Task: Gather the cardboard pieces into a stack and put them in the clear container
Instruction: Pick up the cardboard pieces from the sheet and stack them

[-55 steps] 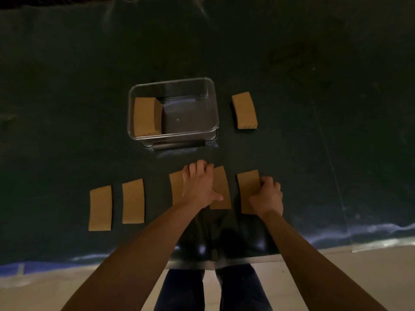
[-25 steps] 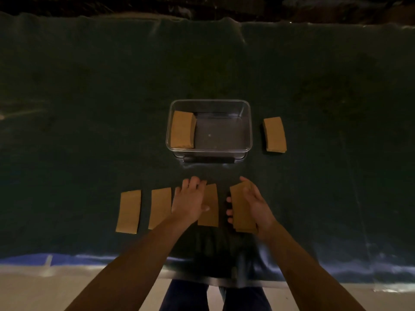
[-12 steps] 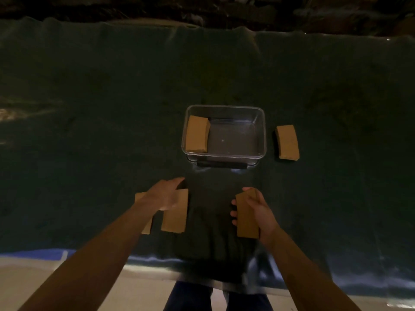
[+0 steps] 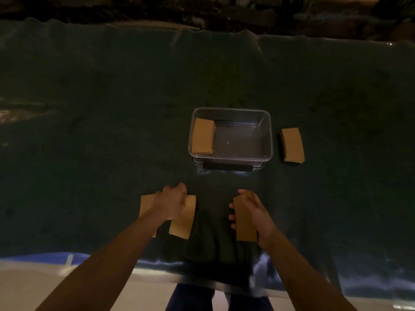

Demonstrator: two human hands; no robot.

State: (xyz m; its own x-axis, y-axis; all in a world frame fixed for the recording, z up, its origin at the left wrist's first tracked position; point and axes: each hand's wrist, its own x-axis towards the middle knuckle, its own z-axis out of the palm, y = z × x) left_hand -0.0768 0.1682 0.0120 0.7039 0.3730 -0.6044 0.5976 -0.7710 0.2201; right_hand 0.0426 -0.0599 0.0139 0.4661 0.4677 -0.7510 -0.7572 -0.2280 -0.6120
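Observation:
The clear container [image 4: 269, 133] sits mid-table with a stack of brown cardboard pieces [image 4: 202, 136] in its left end. Another cardboard stack [image 4: 292, 144] lies on the cloth just right of the container. My right hand [image 4: 256, 212] grips a few cardboard pieces [image 4: 243, 218] held together, lifted near the table's front. My left hand [image 4: 171, 203] is closed on a cardboard piece [image 4: 183, 218] over the cloth; one more piece [image 4: 146, 204] lies partly under my left wrist, further left.
A dark green cloth [image 4: 112, 108] covers the table. Its front edge [image 4: 67, 259] runs just below my forearms, with my legs beneath. Dark clutter lies beyond the far edge.
My right hand picked up its cardboard pieces and holds them off the cloth. My left hand slid leftward, dragging pieces together at the left. The view shifted, so the container appears further right.

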